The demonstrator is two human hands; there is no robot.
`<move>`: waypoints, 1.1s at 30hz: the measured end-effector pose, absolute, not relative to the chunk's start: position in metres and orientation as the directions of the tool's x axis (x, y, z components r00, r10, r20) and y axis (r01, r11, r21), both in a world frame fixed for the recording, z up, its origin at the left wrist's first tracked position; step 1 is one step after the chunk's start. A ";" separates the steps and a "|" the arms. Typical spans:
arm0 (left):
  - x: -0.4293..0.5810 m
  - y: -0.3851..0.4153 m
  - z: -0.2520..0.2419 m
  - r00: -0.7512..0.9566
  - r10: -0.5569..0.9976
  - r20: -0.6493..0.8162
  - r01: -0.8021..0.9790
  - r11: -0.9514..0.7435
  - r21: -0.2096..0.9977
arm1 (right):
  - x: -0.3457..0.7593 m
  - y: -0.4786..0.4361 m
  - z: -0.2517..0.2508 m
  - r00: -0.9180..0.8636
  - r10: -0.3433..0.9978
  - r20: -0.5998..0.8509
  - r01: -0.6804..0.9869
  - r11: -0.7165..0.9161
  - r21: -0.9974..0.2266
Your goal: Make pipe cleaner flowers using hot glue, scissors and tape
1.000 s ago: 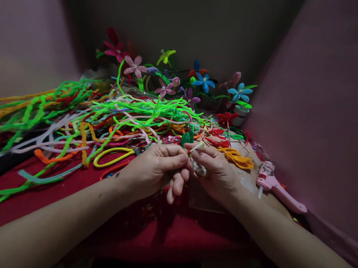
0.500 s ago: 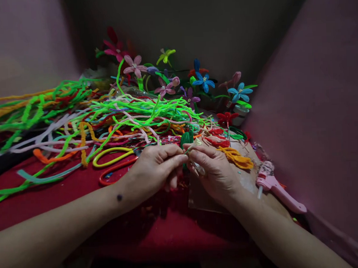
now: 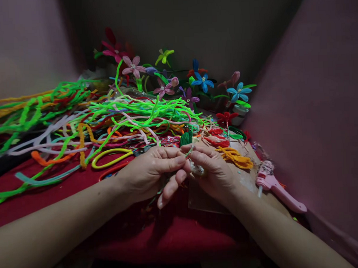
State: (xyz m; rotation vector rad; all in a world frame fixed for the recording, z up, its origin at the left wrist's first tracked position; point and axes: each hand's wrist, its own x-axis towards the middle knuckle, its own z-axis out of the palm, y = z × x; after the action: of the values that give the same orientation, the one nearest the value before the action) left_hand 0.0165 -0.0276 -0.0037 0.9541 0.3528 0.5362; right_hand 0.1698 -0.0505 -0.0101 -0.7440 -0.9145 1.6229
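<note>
A dark red cloth (image 3: 171,235) covers the work surface, and across it sprawls a heap of bright green, orange and white fuzzy stems (image 3: 148,107), with a cluster of fuzzy, star-shaped flowers in pink, blue and yellow (image 3: 133,67) behind; none of these has shifted noticeably. The left hand (image 3: 156,166) and right hand (image 3: 217,168) meet in front of the heap, each pinching with thumb and forefinger. The left hand's lower fingers, more curled half a second ago, now reach down and outward, and the hand again covers part of the scissors' red plastic loop (image 3: 115,168). To the right lies a pink plastic glue gun (image 3: 278,187), unmoved. A shiny, clear-looking piece (image 3: 197,169) sits in the right hand, too blurred to identify. Smallest is the thin pale green strand (image 3: 189,151) clamped between both sets of fingertips, its upper end now standing more upright; this looks like a fine adjustment of grip rather than a finished step.
</note>
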 end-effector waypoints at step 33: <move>0.016 -0.033 0.003 0.666 0.746 -0.029 0.045 -0.002 0.999 | 0.172 -0.051 -0.017 -0.080 0.992 0.095 -0.386 0.057 -0.921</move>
State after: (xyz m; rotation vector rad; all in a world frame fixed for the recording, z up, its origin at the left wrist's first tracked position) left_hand 0.0162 -0.0329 0.0035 1.4891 0.6916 0.6267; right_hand 0.1722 -0.0506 -0.0172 -0.8127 -1.0165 1.3827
